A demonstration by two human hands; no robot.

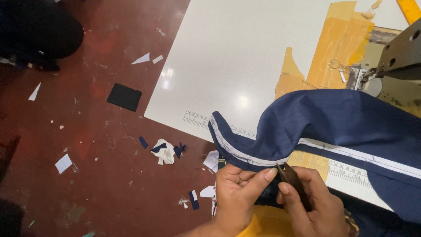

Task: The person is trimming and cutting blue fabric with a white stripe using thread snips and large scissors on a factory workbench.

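A navy blue garment piece with a white stripe along its edge lies draped over the front edge of the white sewing table. My left hand pinches the lower edge of the fabric near the stripe, thumb on top. My right hand holds a small dark pair of thread snips, its tip right at the fabric edge beside my left thumb.
A sewing machine stands at the table's far right, with yellow tape patches beside it. Printed rulers run along the table's front edge. The red floor on the left is littered with fabric scraps, a black square piece and white offcuts.
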